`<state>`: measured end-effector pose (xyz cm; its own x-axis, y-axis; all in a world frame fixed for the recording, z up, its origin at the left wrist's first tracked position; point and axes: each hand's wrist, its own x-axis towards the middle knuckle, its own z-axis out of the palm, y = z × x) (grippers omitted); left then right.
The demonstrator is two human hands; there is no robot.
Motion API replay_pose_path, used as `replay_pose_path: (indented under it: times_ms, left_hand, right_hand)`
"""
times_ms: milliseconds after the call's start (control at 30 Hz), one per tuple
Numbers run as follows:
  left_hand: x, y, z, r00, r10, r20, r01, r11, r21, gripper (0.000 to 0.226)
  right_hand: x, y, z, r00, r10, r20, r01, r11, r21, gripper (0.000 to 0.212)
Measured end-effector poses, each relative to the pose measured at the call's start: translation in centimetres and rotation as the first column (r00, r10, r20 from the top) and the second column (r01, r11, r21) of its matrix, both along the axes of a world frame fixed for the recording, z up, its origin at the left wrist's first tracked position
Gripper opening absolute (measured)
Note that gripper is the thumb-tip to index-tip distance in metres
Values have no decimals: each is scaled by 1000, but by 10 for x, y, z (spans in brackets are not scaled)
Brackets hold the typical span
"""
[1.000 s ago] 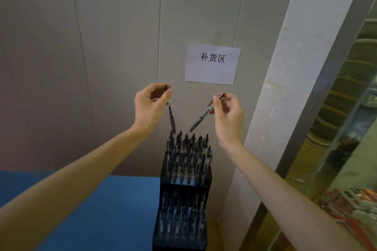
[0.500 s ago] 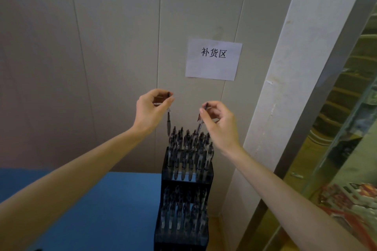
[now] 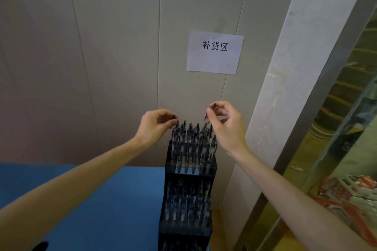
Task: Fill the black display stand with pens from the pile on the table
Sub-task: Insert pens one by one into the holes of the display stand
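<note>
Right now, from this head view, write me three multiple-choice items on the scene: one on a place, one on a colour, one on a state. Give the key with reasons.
1. Where does the black display stand sit?
A. at the table's right end, by the wall
B. in the middle of the floor
C. on a chair

2. What colour is the table top?
A. red
B. blue
C. white

3. What is the right hand doing?
A. lying flat on the table
B. hanging idle
C. pinching a pen over the top row

Key: 1 A, the stand rises at the blue surface's right edge near the wall. 2 B, the surface is plainly blue. 3 C, its fingers pinch the pen's upper end above the stand's top tier.
</note>
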<state>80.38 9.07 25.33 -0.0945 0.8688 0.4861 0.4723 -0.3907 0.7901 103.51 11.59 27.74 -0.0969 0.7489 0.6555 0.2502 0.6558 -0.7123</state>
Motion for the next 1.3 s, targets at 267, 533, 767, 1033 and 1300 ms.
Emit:
replay_pose_path:
  times_ms: [267, 533, 767, 1033, 1300]
  left_hand:
    - [-3, 0, 43, 992, 4, 123, -27, 982, 189, 23]
    - [0, 0, 27, 997, -16, 73, 7, 993, 117, 24]
    - [4, 3, 44, 988, -149, -28, 150, 989, 20, 22]
    - [4, 1, 53, 992, -129, -9, 130, 990, 55, 21]
    - [-1, 1, 42, 1000, -26, 6, 25, 998, 61, 18]
  right_hand:
    - [3, -5, 5, 999, 5, -46, -5, 1000, -9, 8]
    - [2, -6, 5, 998, 33, -56, -34, 999, -17, 7]
    - [4, -9, 6, 997, 40, -72, -41, 999, -22, 8]
    - [12, -11, 7, 997, 53, 49, -55, 998, 34, 13]
    - [10, -24, 16, 979, -4, -203, 24, 995, 97, 8]
